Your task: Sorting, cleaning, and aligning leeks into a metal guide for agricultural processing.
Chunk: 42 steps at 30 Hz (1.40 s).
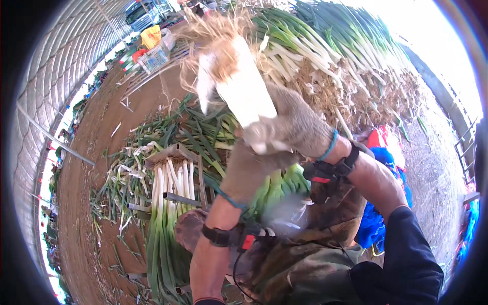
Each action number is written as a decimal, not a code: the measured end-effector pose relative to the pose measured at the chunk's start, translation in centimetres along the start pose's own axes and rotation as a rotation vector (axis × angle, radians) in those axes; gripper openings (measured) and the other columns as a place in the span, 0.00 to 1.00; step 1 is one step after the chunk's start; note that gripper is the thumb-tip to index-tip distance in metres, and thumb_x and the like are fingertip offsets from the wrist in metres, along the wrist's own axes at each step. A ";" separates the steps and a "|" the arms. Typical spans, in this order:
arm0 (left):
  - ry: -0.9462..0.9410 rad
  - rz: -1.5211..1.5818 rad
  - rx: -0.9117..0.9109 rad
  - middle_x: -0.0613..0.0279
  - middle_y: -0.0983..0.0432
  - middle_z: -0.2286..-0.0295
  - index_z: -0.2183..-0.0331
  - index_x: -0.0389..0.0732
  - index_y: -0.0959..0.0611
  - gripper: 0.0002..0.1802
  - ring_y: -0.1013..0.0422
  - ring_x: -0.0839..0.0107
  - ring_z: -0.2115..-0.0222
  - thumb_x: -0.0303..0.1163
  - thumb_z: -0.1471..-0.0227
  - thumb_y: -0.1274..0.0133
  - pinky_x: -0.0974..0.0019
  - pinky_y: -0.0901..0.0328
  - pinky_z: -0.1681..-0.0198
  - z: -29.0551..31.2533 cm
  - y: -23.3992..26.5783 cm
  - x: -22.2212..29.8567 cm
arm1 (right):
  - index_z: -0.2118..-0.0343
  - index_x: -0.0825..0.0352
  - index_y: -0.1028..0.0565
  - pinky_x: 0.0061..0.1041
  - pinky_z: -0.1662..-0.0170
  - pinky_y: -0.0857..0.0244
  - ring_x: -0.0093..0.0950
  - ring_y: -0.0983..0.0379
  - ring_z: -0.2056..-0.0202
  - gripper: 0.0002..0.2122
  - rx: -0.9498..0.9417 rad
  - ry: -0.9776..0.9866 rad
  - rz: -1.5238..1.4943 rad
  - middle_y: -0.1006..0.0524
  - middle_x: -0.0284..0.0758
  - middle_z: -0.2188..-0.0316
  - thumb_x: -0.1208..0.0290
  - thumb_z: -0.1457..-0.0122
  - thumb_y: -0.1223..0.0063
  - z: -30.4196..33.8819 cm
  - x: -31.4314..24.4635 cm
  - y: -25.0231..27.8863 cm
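Both my hands wear tan work gloves and are raised in front of me, close to the camera. My right hand [297, 122] is closed round the white stem of a leek [249, 96], whose shaggy root end points up and away. Just below it, my left hand [246, 170] wraps the same leek lower down, its fingers partly hidden and smeared by motion. Loose pale skin hangs beside the roots. Green leaves [279, 185] show under my hands, above my lap.
To my left, a metal frame [178, 198] holds several trimmed leeks [170, 229], roots away from me. Leaf scraps [127, 178] litter the soil around it. A big heap of leeks [335, 51] lies ahead. Blue plastic sacking [378, 198] is at my right; a crate [154, 58] stands far left.
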<state>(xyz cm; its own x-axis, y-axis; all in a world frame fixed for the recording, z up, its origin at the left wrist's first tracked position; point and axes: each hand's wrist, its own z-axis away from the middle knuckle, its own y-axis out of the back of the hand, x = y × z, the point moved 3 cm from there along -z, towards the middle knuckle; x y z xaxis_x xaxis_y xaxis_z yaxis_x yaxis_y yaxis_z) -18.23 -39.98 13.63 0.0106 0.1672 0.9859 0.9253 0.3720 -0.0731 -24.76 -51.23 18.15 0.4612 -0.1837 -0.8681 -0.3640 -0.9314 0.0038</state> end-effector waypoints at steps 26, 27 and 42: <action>-0.043 -0.299 0.190 0.68 0.17 0.69 0.61 0.36 0.14 0.18 0.27 0.82 0.70 0.39 0.48 0.31 0.73 0.32 0.66 2.3 2.5 -5.1 | 0.50 0.73 0.24 0.24 0.58 0.25 0.23 0.22 0.61 0.22 -0.038 -0.193 -0.607 0.18 0.37 0.59 0.55 0.34 0.43 -1.8 1.9 0.4; -0.042 -0.308 0.192 0.67 0.17 0.69 0.60 0.36 0.15 0.18 0.27 0.82 0.70 0.39 0.48 0.31 0.72 0.32 0.66 2.4 2.6 -5.4 | 0.49 0.72 0.24 0.24 0.57 0.25 0.23 0.22 0.60 0.20 0.017 -0.268 -0.531 0.18 0.35 0.61 0.58 0.33 0.43 -1.9 1.5 0.2; -0.055 -0.455 0.181 0.57 0.16 0.73 0.64 0.33 0.14 0.20 0.24 0.72 0.72 0.42 0.47 0.33 0.64 0.31 0.67 0.7 0.0 -6.3 | 0.57 0.72 0.19 0.24 0.55 0.28 0.20 0.22 0.61 0.18 -0.073 -0.285 -0.025 0.17 0.33 0.63 0.63 0.42 0.32 -0.5 2.1 2.7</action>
<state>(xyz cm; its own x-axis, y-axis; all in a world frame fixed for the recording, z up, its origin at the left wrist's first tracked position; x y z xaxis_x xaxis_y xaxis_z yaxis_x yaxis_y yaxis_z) -18.54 -40.33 7.34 -0.4039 -0.0028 0.9148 0.7510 0.5700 0.3333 -24.39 -54.29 16.57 0.2191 -0.0745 -0.9728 -0.2915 -0.9565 0.0076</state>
